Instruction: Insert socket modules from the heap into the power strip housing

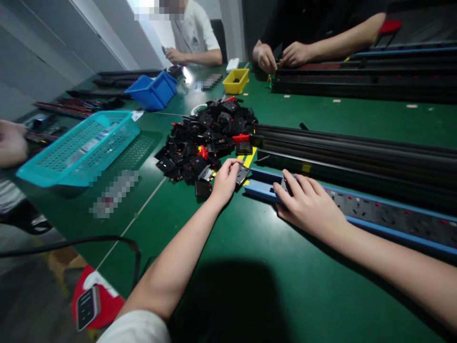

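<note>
My left hand (pixel 224 182) is closed on a black socket module (pixel 242 174), just left of the open end of a blue channel-shaped power strip housing (pixel 260 188). My right hand (pixel 310 202) grips that housing, with its thumb on the near side and its fingers over the top. Right of this hand, a row of black socket inserts (pixel 378 212) with small red parts fills the channel. Beyond my left hand lies a heap of black socket modules (pixel 210 136) with a few red pieces in it. My right fingers partly hide what lies beneath them.
Long black rails (pixel 350 152) lie behind the blue housing. A turquoise basket (pixel 76 147) stands at left, with a blue bin (pixel 152 90) and a yellow tray (pixel 236 81) farther back. Two people work across the green table (pixel 228 267); another person's hand (pixel 12 143) shows at far left.
</note>
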The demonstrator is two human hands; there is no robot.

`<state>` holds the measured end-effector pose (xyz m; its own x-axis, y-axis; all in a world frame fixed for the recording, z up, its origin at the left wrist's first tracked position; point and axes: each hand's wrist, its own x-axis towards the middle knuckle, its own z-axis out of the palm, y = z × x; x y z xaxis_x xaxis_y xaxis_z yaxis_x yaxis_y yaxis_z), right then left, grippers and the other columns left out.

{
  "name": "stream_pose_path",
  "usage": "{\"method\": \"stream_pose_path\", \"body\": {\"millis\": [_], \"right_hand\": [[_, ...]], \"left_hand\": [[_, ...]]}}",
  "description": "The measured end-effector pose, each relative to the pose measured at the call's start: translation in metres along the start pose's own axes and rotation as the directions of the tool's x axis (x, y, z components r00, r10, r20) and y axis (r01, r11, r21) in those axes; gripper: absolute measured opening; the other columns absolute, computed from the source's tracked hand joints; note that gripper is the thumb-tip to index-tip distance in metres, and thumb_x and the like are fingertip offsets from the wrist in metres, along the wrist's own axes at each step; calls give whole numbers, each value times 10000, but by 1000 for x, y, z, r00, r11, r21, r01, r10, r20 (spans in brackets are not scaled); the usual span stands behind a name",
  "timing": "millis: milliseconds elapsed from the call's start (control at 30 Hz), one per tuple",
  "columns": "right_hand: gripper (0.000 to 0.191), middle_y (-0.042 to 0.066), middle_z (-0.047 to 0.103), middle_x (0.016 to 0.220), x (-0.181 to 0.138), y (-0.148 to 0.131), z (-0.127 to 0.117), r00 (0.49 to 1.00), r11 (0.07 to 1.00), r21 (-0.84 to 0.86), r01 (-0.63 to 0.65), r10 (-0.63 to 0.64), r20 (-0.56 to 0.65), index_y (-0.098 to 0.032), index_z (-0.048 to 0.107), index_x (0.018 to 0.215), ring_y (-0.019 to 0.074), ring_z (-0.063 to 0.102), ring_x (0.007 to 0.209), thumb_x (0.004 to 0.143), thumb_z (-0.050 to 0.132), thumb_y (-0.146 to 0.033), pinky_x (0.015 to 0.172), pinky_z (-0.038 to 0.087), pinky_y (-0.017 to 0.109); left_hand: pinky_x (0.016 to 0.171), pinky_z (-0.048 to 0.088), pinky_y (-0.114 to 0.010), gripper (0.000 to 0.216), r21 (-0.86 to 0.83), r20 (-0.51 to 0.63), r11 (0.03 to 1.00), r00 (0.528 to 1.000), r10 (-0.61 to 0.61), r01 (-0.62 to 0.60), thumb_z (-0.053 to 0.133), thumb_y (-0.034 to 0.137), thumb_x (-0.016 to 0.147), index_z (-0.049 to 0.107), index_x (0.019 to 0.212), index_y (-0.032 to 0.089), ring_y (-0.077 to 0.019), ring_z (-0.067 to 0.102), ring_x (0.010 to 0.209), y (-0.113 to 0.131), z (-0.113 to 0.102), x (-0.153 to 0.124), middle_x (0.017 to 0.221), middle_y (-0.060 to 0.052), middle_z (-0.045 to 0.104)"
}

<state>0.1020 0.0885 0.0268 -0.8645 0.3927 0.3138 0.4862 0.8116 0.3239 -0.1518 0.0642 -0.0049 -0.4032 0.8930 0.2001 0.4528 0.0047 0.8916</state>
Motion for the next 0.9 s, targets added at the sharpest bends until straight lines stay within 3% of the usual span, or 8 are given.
{"method": "stream_pose_path", "body": {"millis": [500,900], "right_hand": [[429,274,540,1448,0,0,-1,1000,1000,14,0,0,-4,-122,615,1298,389,606,1169,941,593,-358,973,429,477],[424,274,535,1454,-1,0,0,1000,1000,17,-4,4,-9,-122,608,1304,384,605,1164,943,584,-344,965,425,479]], "left_hand": [[886,490,-303,237,23,56,999,998,23,-24,469,347,957,661,991,212,-193,646,981,5,-1,-1,1004,-30,710],[867,502,-307,253,-10,29,1000,999,13,-13,483,352,959,664,1049,199,-185,639,939,1,0,1,997,-40,703]]}}
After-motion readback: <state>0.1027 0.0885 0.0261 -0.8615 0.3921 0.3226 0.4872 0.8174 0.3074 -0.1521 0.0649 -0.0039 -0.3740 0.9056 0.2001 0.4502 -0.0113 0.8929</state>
